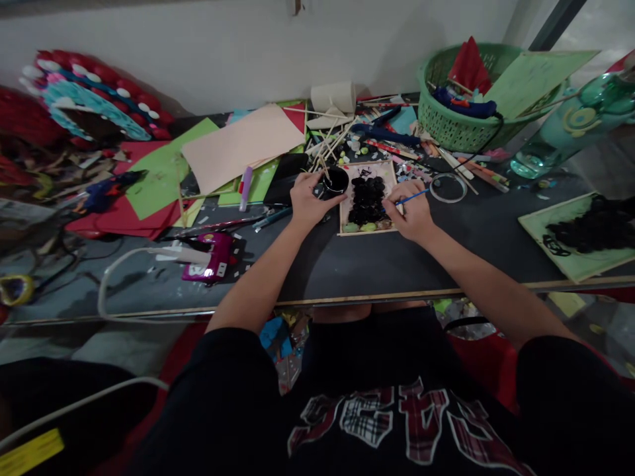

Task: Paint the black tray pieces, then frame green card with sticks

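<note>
L hand [308, 198] curled part-open round small black cup [342, 177] w/ thin pale stick [325, 169] in it, beside wood-framed panel [364, 233] w/ black lumps [367, 198] on dk grey counter [342, 264]; R hand [411, 211] pinching slim blue rod [415, 196] at panel's R edge.

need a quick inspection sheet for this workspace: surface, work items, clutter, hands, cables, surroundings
Surface: dark table, small scraps scattered on it.
Work items: framed panel carrying clustered black pieces; dark cup beside it.
Clutter: coloured paper, loose sticks, a paper roll and a loaded green basket behind the work.
Left hand: holding the cup.
Right hand: holding a thin blue tool, probably a brush, over the panel's right side.
Cables: white cable loops from the purple device to the table's front edge; outlet not seen.
Surroundings: pale wall behind; bottle at right.
</note>
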Demonstrator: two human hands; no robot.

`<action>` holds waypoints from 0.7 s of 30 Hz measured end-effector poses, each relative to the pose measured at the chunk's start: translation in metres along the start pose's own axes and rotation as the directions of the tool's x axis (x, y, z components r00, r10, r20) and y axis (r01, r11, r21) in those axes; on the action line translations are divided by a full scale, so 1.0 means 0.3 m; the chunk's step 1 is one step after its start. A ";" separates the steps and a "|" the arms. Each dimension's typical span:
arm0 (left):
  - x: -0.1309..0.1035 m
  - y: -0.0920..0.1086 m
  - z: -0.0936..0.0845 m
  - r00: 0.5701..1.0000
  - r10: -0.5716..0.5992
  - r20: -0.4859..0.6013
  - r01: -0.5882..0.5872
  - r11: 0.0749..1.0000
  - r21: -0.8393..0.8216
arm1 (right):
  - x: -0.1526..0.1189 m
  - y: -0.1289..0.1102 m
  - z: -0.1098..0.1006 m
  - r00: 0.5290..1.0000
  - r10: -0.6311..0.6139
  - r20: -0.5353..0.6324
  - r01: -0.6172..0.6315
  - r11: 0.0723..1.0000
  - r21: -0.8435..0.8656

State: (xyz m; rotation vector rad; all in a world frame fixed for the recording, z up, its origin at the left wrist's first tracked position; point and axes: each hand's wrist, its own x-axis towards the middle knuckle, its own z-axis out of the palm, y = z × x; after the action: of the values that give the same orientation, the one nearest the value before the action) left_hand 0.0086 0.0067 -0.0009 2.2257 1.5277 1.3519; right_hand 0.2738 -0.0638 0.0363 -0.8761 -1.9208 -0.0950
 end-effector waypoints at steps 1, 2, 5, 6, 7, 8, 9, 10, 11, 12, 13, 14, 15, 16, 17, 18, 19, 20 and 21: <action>0.000 0.000 -0.001 1.000 -0.005 0.007 0.005 1.000 0.000 | 0.000 -0.002 0.001 1.000 -0.008 0.013 0.008 1.000 -0.011; 0.000 -0.001 -0.001 1.000 -0.009 0.011 0.009 1.000 0.003 | -0.001 -0.003 0.001 1.000 -0.003 0.015 0.003 1.000 -0.020; -0.001 -0.003 -0.002 1.000 -0.007 0.011 0.007 1.000 0.012 | -0.006 0.004 -0.005 1.000 0.019 -0.020 -0.020 1.000 -0.024; -0.001 -0.003 -0.002 1.000 -0.006 0.009 0.006 1.000 0.011 | -0.008 0.005 -0.006 1.000 0.016 -0.021 -0.017 1.000 -0.024; -0.001 -0.002 -0.002 1.000 -0.005 0.008 0.005 1.000 0.008 | -0.010 0.007 -0.007 1.000 0.009 -0.008 -0.009 1.000 -0.029; -0.001 -0.001 -0.003 1.000 -0.006 0.008 0.006 1.000 0.004 | -0.011 0.007 -0.006 1.000 -0.004 0.018 0.005 0.999 -0.037; 0.000 0.001 -0.004 1.000 -0.009 0.009 0.009 1.000 -0.001 | -0.012 0.008 -0.004 0.999 -0.017 0.050 0.019 0.999 -0.048; 0.000 0.003 -0.005 1.000 -0.013 0.011 0.013 1.000 -0.005 | -0.012 0.009 -0.003 0.996 -0.027 0.079 0.032 0.998 -0.061; 0.001 0.004 -0.006 1.000 -0.017 0.015 0.017 1.000 -0.008 | -0.012 0.010 -0.002 0.995 -0.032 0.096 0.039 0.997 -0.073; 0.001 0.005 -0.007 1.000 -0.020 0.017 0.020 1.000 -0.009 | -0.012 0.012 -0.003 0.995 -0.029 0.099 0.037 0.996 -0.083; 0.001 0.006 -0.007 1.000 -0.022 0.019 0.022 1.000 -0.010 | -0.012 0.015 -0.005 0.996 -0.017 0.093 0.026 0.996 -0.089; 0.001 0.006 -0.007 1.000 -0.021 0.021 0.021 1.000 -0.010 | -0.011 0.017 -0.008 0.997 -0.003 0.079 0.010 0.996 -0.089; 0.001 0.005 -0.007 1.000 -0.018 0.023 0.018 1.000 -0.008 | -0.011 0.019 -0.012 0.998 0.009 0.063 -0.004 0.997 -0.082; 0.001 0.003 -0.006 1.000 -0.012 0.023 0.012 1.000 -0.005 | -0.010 0.020 -0.015 0.999 0.015 0.052 -0.011 0.997 -0.071; 0.000 0.001 -0.004 1.000 -0.006 0.023 0.006 1.000 0.000 | -0.009 0.020 -0.017 0.999 0.012 0.045 -0.010 0.998 -0.060; 0.000 -0.001 -0.003 1.000 -0.001 0.021 0.001 1.000 0.006 | -0.009 0.018 -0.016 0.999 0.002 0.043 0.001 0.999 -0.051; -0.001 -0.003 -0.001 1.000 0.003 0.016 -0.003 1.000 0.013 | -0.008 0.017 -0.015 0.999 -0.015 0.046 0.017 0.999 -0.042; -0.002 -0.005 0.000 1.000 0.004 0.010 -0.004 1.000 0.018 | -0.008 0.015 -0.012 0.998 -0.032 0.056 0.034 0.999 -0.032; -0.002 -0.006 0.001 1.000 0.004 0.003 -0.004 1.000 0.022 | -0.008 0.015 -0.009 0.997 -0.043 0.068 0.044 0.999 -0.023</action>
State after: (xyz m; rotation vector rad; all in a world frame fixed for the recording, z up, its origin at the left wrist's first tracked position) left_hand 0.0074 0.0072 -0.0024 2.2439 1.5458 1.3382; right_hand 0.2792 -0.0628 0.0344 -0.8636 -2.0058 -0.1165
